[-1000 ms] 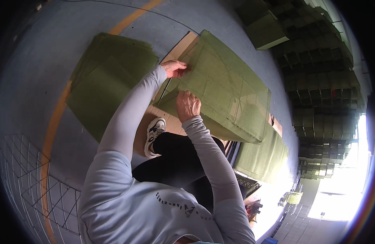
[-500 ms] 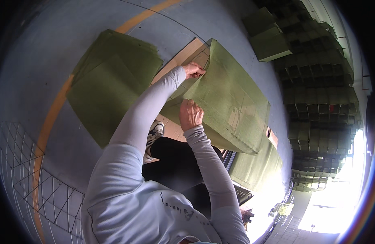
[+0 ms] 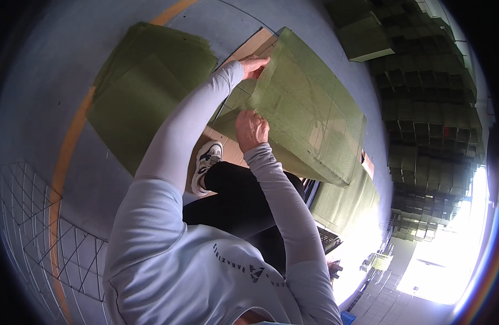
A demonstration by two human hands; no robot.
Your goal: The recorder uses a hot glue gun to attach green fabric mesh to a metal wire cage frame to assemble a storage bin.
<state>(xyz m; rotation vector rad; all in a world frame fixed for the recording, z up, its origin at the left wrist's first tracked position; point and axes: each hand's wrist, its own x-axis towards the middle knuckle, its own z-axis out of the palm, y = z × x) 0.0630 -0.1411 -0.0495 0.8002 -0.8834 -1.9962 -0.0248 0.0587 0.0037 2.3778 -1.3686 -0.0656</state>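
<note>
Head view: at the green cover (image 3: 314, 89), my left hand (image 3: 255, 67) has uncurled, perhaps squaring its edge; my right hand (image 3: 252, 130) curls; pinches unclear.

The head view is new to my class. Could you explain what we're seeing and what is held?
There is no robot: these are a person's bare hands. A wide fisheye camera worn on the head looks down, so straight edges bend near the rim. On the floor, green sheets lie at left. Ahead is a box-shaped, see-through green cover, with brown cardboard showing below it. The right hand is closed, seemingly pinching the cover's left edge; the left hand is farther up that edge, but whether it grips is hard to tell.
</note>
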